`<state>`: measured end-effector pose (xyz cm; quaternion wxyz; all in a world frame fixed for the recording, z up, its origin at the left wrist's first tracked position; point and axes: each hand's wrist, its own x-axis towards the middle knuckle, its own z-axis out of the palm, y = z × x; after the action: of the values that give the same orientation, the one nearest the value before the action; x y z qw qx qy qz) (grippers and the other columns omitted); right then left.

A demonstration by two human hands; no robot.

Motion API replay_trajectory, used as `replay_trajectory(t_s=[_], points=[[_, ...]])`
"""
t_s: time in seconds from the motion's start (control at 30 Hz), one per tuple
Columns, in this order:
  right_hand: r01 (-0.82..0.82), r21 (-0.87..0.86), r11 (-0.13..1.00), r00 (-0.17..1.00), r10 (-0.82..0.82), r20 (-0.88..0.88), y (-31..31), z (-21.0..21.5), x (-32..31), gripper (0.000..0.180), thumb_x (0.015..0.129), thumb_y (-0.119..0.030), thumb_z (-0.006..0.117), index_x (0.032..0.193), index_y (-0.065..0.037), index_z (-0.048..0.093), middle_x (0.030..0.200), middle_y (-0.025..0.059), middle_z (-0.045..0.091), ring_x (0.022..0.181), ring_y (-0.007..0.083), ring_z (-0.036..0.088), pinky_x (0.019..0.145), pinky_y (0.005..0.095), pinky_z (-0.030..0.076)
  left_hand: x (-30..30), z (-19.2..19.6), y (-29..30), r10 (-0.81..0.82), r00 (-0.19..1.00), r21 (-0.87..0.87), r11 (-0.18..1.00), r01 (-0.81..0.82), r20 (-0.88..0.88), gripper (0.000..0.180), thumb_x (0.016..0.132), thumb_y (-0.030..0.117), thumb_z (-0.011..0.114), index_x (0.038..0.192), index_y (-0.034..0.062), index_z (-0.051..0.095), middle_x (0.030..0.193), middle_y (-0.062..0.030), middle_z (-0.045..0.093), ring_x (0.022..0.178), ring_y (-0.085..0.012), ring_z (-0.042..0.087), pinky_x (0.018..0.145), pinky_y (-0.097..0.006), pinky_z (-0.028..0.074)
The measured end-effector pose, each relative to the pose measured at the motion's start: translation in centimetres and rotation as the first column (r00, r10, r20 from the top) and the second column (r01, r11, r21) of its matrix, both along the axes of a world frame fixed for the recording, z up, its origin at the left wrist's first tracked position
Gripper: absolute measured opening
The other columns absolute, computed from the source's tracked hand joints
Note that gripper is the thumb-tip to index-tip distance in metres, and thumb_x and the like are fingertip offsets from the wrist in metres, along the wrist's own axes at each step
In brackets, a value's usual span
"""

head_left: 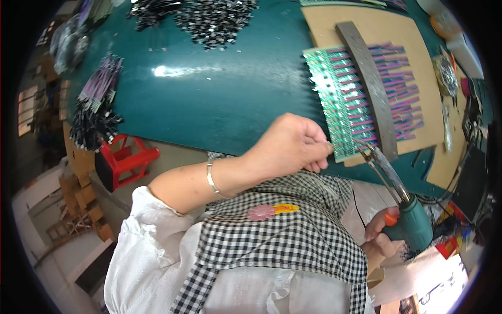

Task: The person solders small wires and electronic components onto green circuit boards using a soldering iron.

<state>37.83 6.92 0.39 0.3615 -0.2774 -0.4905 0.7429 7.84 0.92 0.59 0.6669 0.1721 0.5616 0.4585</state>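
At a teal tabletop (pixel 235 89), I am gripping a green soldering gun (pixel 415 226) in my right hand (pixel 381 238), fingers wrapping around its handle by the orange trigger (pixel 390 220). The metal barrel (pixel 393 180) is slanting up and leftward, its tip hovering at the near edge of a green circuit-board panel (pixel 330 97); whether they are touching, I cannot tell. My left hand (pixel 295 148) is pinching thumb and fingertips together just beside the panel's near left corner, anything between them being too small to make out. The panel is lying ahead of me on the right, on a brown backing board (pixel 429 125), with a dark gray bar (pixel 368 86) resting across its purple-and-blue wires (pixel 405 78).

The panel is looking thin, light and stiff, probably brittle if flexed, so its outer edge is seeming the safest hold, clear of the shiny rows. The wires are looking soft and springy, their joints likely tearing under a tug. The bar, seemingly heavy, is probably pinning them. The gun is likely weighing most at its bulky body; its handle is offering the only sensible grip, as the barrel may be running hot.
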Motion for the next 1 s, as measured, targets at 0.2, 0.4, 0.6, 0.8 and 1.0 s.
replay_trajectory(t_s=[0.2,0.4,0.6,0.8,1.0], points=[[-0.062,0.039,0.997,0.998,0.062,0.005,1.0,-0.1,-0.9,0.058,0.071,-0.015,0.074,0.114,0.009,0.044,0.056,0.0071,0.049,0.043,0.0165,0.048,0.036,0.0254,0.041,-0.7,-0.2,-0.4,-0.031,0.999,0.043,0.999,0.031,0.016,0.014,0.086,0.01,0.062,0.085,-0.004,0.064,0.072,-0.0079,0.066,0.062,-0.0098,0.061,0.057,-0.021,0.05],[-0.035,0.085,0.996,0.998,0.031,0.048,1.0,0.6,-1.1,0.06,0.073,-0.019,0.073,0.116,0.008,0.042,0.056,0.0058,0.049,0.04,0.014,0.046,0.035,0.0232,0.04,-6.8,0.2,-1.8,0.211,0.713,0.267,0.963,-0.035,-0.668,0.01,0.081,0.008,0.068,0.085,-0.0016,0.068,0.078,-0.0044,0.067,0.071,-0.0077,0.06,0.066,-0.022,0.049],[-0.073,0.091,0.993,0.997,0.074,-0.011,1.4,0.8,-1.6,0.058,0.072,-0.013,0.071,0.116,0.011,0.041,0.056,0.0082,0.049,0.042,0.0167,0.047,0.036,0.0253,0.04,-14.8,-2.2,-0.7,0.271,-0.018,0.271,0.957,-0.102,-0.962,0.014,0.069,0.011,0.073,0.079,0.0031,0.067,0.072,-0.0085,0.063,0.063,-0.0212,0.06,0.062,-0.031,0.048],[-0.012,0.024,1.0,1.0,0.012,-0.013,0.7,0.5,-2.1,0.061,0.07,-0.013,0.072,0.116,0.011,0.04,0.054,0.0067,0.047,0.04,0.016,0.045,0.035,0.0245,0.039,-15.4,-2.2,-0.9,0.176,0.018,0.173,0.979,-0.104,-0.984,0.013,0.074,0.01,0.072,0.081,0.0021,0.066,0.068,-0.005,0.061,0.059,-0.0122,0.054,0.057,-0.026,0.045],[-0.061,0.008,0.998,0.997,0.061,-0.045,1.1,0.8,-3.2,0.058,0.068,-0.009,0.068,0.114,0.012,0.04,0.056,0.0076,0.046,0.041,0.0163,0.045,0.034,0.0251,0.039,-12.0,-0.8,-1.3,0.321,0.3,0.293,0.947,-0.134,-0.898,0.009,0.081,0.005,0.065,0.087,0.0003,0.062,0.074,-0.0033,0.062,0.066,-0.0067,0.052,0.061,-0.023,0.045]])
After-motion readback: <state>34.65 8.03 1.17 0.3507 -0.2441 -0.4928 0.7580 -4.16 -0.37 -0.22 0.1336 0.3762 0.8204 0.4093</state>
